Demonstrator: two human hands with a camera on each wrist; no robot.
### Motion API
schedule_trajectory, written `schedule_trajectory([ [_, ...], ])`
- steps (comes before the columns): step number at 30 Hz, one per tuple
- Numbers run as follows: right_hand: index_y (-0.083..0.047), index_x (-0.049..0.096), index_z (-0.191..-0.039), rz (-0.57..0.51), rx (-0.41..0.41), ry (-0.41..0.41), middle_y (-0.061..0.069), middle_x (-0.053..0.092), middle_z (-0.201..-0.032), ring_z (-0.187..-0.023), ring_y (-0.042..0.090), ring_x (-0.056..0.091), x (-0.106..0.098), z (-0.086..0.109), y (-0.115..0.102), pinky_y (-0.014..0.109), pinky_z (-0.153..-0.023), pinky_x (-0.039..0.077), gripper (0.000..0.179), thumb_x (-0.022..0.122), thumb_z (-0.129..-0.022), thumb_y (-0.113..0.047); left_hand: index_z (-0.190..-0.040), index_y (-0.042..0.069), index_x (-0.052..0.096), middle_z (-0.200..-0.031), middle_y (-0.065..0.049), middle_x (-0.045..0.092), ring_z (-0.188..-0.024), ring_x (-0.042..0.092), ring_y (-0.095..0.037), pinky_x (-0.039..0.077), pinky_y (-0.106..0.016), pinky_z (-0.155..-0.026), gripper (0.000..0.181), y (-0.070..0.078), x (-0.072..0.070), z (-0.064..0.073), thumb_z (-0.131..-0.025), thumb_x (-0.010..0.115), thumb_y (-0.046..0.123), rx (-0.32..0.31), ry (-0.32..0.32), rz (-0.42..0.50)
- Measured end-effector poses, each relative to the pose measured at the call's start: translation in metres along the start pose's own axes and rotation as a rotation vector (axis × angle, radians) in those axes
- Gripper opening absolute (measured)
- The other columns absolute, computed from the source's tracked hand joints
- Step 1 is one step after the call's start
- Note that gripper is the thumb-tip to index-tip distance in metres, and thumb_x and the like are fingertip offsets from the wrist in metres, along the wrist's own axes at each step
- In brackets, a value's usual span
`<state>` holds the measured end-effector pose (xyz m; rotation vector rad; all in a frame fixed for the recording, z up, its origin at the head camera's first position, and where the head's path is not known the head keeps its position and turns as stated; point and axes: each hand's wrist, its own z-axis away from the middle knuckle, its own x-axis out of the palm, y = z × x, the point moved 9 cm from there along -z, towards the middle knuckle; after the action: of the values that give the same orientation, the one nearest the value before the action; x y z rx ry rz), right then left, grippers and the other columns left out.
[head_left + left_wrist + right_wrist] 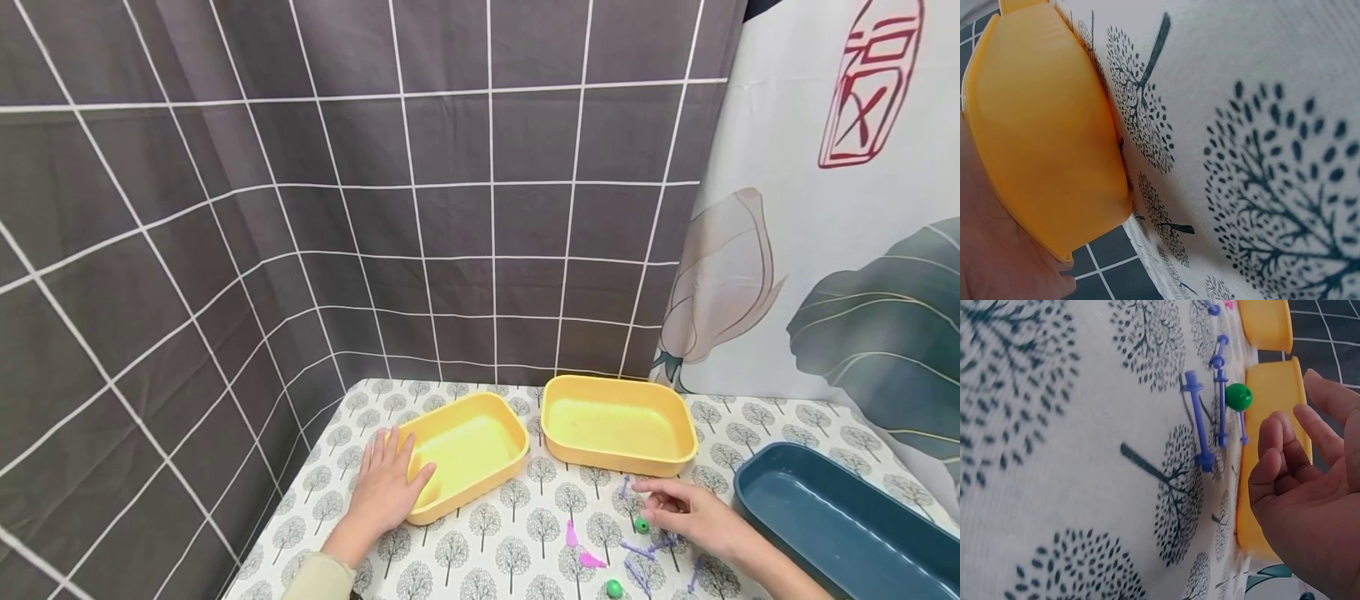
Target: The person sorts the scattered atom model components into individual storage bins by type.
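Observation:
My left hand (386, 485) rests on the near-left rim of the left yellow basin (487, 482), its fingers straight over the edge. In the left wrist view, part of that hand (1004, 250) shows against the basin's outer wall (1047, 125). My right hand (686, 512) hovers over small loose parts, with fingers loosely bent and nothing visible between them. Close to its fingertips is a green bead (642, 525), seen with its hole in the right wrist view. Several purple rods with knobbed ends (1199, 422) lie around it. Two pink pieces (592, 560) and another green bead (614, 588) lie nearby.
Behind the parts stands a second yellow basin (618, 457). A long dark blue basin (847, 508) stands at the right, beside my right forearm. The table wears a tree-print cloth (480, 554). A dark grid-patterned curtain (450, 217) hangs behind.

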<state>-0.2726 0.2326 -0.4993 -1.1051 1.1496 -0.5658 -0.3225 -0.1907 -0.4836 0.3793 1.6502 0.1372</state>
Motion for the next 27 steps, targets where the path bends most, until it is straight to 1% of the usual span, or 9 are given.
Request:
schedule_trajectory([
  [2,0.01,0.059,-0.132,0.012,0.005,-0.004,0.001,0.064,-0.097,-0.081,0.002,0.054,-0.001,0.001,0.002,0.019,-0.068,0.05,0.045,0.069,-0.097,-0.015,-0.158,0.006,0.032,-0.167,-0.021,0.012,-0.155,0.002,-0.043,0.003,-0.06,-0.124,0.077,0.0,0.0,0.0,-0.103,0.041,0.059,0.001,0.001,0.003],
  [5,0.009,0.061,-0.13,0.052,-0.008,-0.008,-0.001,0.064,-0.097,-0.081,0.001,0.055,-0.002,0.002,0.004,0.02,-0.068,0.05,0.042,0.069,-0.097,-0.016,-0.159,0.006,0.032,-0.167,-0.021,0.011,-0.155,0.001,-0.043,0.003,-0.06,-0.124,0.076,0.0,0.001,0.0,-0.104,0.042,0.057,-0.001,-0.001,0.003],
  [9,0.009,0.063,-0.127,0.081,-0.059,-0.014,-0.004,0.065,-0.096,-0.081,0.0,0.055,-0.002,0.003,0.007,0.02,-0.067,0.05,0.038,0.069,-0.097,-0.014,-0.158,0.006,0.032,-0.167,-0.021,0.011,-0.155,0.001,-0.043,0.003,-0.06,-0.124,0.075,0.0,0.0,-0.001,-0.103,0.043,0.057,0.001,0.002,0.002],
  [12,0.009,0.064,-0.125,0.069,-0.087,-0.028,-0.005,0.065,-0.095,-0.08,0.0,0.055,-0.001,0.002,0.011,0.019,-0.067,0.049,0.036,0.069,-0.096,-0.012,-0.158,0.006,0.033,-0.167,-0.021,0.011,-0.155,0.002,-0.043,0.004,-0.06,-0.124,0.076,0.001,0.0,-0.001,-0.103,0.043,0.057,0.001,0.002,0.001],
  [14,0.01,0.064,-0.124,0.06,-0.087,-0.043,-0.006,0.064,-0.094,-0.08,0.0,0.054,0.0,0.001,0.013,0.019,-0.066,0.049,0.036,0.069,-0.096,-0.012,-0.158,0.006,0.032,-0.167,-0.021,0.011,-0.155,0.002,-0.043,0.004,-0.06,-0.124,0.076,0.001,0.0,0.0,-0.103,0.042,0.057,0.001,0.002,0.0],
  [20,0.006,0.066,-0.125,0.069,-0.013,-0.08,-0.003,0.062,-0.095,-0.078,0.001,0.051,0.002,0.001,0.022,0.019,-0.065,0.045,0.038,0.071,-0.095,-0.017,-0.158,0.006,0.032,-0.167,-0.022,0.012,-0.155,0.002,-0.043,0.005,-0.06,-0.124,0.076,0.001,-0.001,-0.001,-0.104,0.041,0.058,0.002,0.0,-0.012],
  [24,0.005,0.068,-0.123,0.079,-0.028,-0.088,-0.004,0.061,-0.095,-0.076,0.001,0.049,0.004,0.001,0.022,0.019,-0.062,0.043,0.036,0.072,-0.094,-0.017,-0.158,0.006,0.032,-0.167,-0.022,0.012,-0.155,0.002,-0.043,0.005,-0.06,-0.124,0.075,0.001,-0.001,-0.001,-0.104,0.042,0.056,0.003,-0.001,-0.01],
  [27,0.003,0.07,-0.12,0.094,-0.039,-0.078,-0.006,0.06,-0.094,-0.074,0.001,0.048,0.005,0.001,0.021,0.02,-0.06,0.042,0.034,0.074,-0.093,-0.018,-0.158,0.006,0.032,-0.167,-0.021,0.012,-0.155,0.002,-0.043,0.005,-0.06,-0.124,0.074,0.001,-0.001,-0.001,-0.104,0.043,0.055,0.001,-0.003,-0.006],
])
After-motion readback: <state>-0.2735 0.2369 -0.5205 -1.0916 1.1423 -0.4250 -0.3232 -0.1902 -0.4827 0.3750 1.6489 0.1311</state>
